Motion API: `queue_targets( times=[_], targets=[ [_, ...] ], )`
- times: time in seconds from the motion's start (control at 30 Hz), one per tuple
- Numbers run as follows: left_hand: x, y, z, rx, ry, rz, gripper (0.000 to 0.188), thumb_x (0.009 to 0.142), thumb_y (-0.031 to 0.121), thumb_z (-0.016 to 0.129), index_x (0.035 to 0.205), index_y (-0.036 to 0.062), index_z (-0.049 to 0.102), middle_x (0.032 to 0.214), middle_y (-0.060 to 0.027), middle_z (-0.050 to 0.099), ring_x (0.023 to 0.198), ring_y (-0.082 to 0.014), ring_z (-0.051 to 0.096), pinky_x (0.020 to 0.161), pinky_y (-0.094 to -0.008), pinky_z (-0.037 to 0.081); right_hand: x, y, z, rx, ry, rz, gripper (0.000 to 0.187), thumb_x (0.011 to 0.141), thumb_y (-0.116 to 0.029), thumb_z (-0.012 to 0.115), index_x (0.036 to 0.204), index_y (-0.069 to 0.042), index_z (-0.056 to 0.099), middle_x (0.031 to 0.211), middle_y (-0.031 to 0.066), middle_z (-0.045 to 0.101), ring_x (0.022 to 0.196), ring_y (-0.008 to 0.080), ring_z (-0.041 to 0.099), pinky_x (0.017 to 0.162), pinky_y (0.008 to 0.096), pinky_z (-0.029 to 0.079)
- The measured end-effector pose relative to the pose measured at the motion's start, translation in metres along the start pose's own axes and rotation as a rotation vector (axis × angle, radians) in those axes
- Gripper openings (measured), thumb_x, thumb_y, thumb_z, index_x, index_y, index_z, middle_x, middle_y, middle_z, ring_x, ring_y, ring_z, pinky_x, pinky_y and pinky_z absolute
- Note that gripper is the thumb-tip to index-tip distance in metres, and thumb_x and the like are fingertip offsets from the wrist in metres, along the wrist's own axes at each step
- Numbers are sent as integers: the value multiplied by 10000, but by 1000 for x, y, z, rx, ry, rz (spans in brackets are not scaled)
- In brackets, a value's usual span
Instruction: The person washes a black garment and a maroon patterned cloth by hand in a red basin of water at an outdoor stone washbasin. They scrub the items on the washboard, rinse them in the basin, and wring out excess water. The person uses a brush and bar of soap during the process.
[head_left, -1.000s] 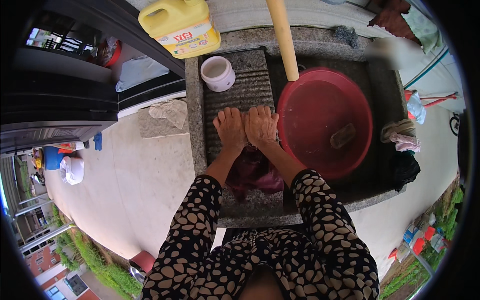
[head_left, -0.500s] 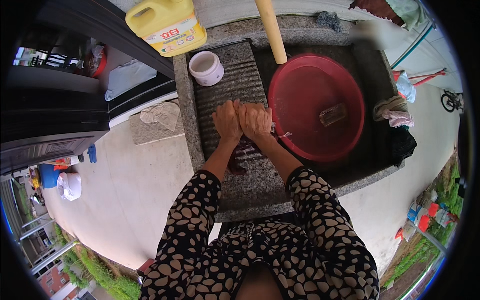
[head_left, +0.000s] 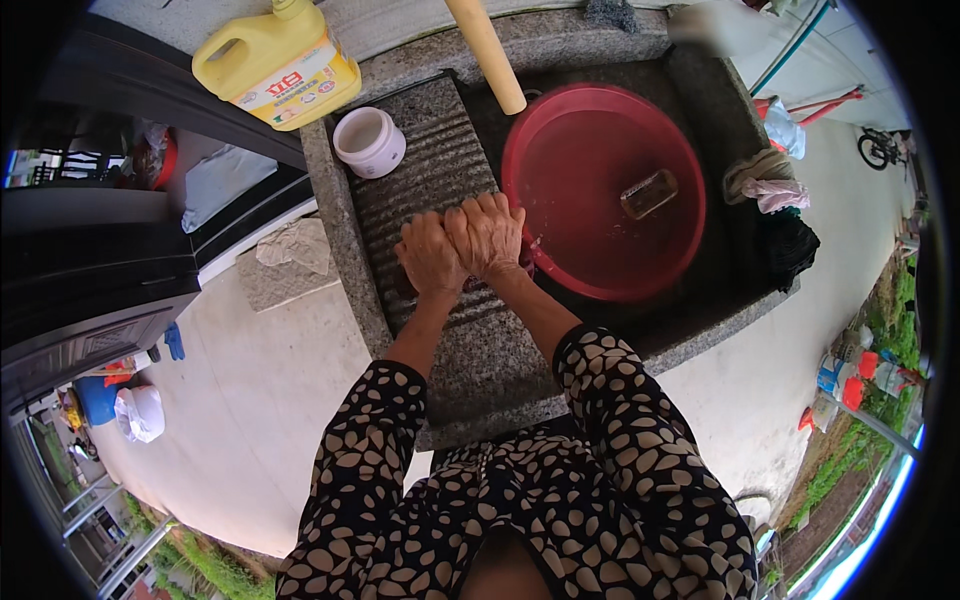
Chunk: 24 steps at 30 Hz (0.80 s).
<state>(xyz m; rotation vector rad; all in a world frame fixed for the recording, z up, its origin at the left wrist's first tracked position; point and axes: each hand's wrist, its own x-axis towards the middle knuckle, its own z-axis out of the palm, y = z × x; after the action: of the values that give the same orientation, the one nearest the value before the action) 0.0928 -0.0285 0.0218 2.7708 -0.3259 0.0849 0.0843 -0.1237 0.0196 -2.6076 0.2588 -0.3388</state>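
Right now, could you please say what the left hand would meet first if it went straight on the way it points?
Probably the jar: from the left hand, the line crosses washboard, then seems to graze it, though depth is unclear.

Your sleeves (head_left: 365, 450) are black, patterned all over with beige pebble-like spots, while the scrap of cloth (head_left: 470, 285) you can see is dark maroon against the speckled grey washboard (head_left: 482, 365). Your basin (head_left: 600, 258) is deep red, the jug (head_left: 285, 72) yellow, the small pot (head_left: 372, 155) pinkish white, and the pole (head_left: 487, 58) pale tan.
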Motion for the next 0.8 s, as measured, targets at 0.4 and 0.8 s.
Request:
queue_targets(
  times=[0.4, 0.8],
  targets=[
    [-63, -16, 11, -252, 226, 194, 318, 835, 364, 600, 816, 52, 540, 888, -95, 479, 806, -294, 467, 754, -432, 345, -61, -1, -13, 258, 135, -98, 253, 750, -311, 576, 623, -114, 482, 691, 53, 494, 669, 241, 449, 656, 396, 303],
    [-96, 21, -16, -501, 357, -129, 349, 869, 309, 603, 670, 61, 460, 767, -54, 455, 760, -229, 465, 699, -402, 358, -104, 2, -35, 365, 72, 23, 195, 783, -307, 568, 687, -138, 547, 711, 21, 512, 723, 226, 453, 608, 372, 326]
  ],
)
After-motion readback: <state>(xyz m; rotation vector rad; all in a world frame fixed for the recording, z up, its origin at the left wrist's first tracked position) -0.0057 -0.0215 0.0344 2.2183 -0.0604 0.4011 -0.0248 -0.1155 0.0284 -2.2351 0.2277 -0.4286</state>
